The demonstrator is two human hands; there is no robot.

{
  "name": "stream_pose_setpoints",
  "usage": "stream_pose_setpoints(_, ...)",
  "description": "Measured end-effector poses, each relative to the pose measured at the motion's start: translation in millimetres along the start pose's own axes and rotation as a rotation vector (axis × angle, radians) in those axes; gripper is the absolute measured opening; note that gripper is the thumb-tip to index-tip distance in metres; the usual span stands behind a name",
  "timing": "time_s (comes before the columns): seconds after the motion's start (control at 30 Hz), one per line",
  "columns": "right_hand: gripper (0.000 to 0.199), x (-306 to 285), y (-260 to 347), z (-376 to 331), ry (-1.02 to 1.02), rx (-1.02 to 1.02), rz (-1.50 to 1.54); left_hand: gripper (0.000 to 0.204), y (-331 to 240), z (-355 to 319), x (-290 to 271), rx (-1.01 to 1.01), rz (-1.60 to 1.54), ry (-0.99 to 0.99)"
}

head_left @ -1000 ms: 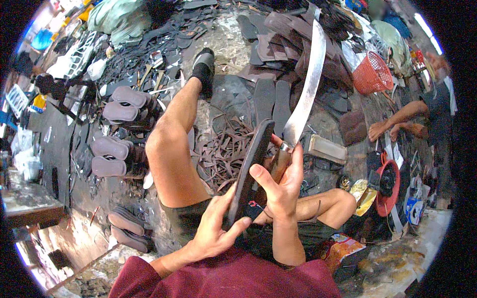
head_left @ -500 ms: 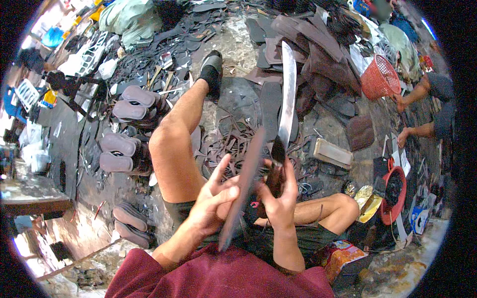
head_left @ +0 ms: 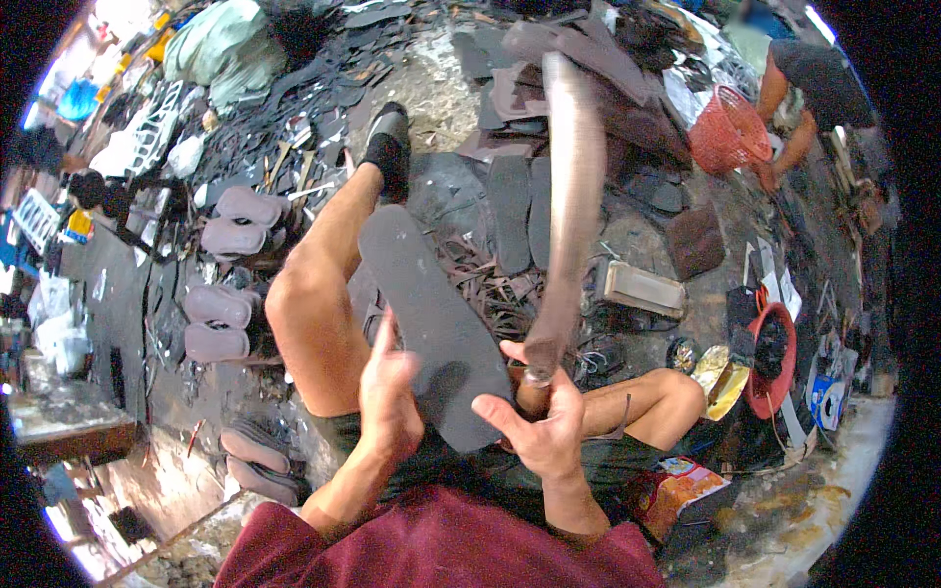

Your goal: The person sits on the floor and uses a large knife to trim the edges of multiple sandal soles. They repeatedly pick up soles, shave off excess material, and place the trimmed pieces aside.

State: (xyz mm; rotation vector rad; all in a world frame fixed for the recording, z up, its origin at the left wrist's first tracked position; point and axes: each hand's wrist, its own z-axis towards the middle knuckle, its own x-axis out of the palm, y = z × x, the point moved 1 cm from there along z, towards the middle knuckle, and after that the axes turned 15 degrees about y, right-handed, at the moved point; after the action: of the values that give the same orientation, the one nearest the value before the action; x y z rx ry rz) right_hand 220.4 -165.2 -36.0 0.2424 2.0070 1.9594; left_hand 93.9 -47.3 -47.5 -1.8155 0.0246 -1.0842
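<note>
In front of me a dark grey shoe sole (head_left: 421, 284) is tilted with its broad flat face toward me. My left hand (head_left: 392, 407), slightly blurred, is at the sole's lower left edge, some of its fingers hidden behind it. My right hand (head_left: 544, 426) grips the handle of a long curved knife (head_left: 573, 186), whose broad blade points away from me and is smeared by motion. The right thumb also presses on the sole's lower right edge. Below the sole, a heap of thin dark offcut strips (head_left: 500, 304) lies between my legs.
Stacked grey soles (head_left: 218, 306) stand left of my leg. Dark sheets (head_left: 627, 108) are piled ahead. A pale rectangular block (head_left: 642, 289) and a red basin (head_left: 772, 363) lie to the right. Farther right, another person's hands are by a red basket (head_left: 727, 132).
The sole has turned from edge-on to flat-face toward me. The knife's blade has turned to show more of its side. My right thumb now lies on the sole.
</note>
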Motion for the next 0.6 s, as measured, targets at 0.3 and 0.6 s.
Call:
stream_pose_setpoints(0.3, 0.028, -31, -26, -110, 0.055, 0.184, -0.385, 0.053, -28, 7, -15, -0.108, -0.102, -0.202)
stream_pose_setpoints(0.6, 0.035, -45, -6, -107, 0.176, 0.112, -0.505, 0.073, -27, 0, -17, -0.164, 0.154, -0.125)
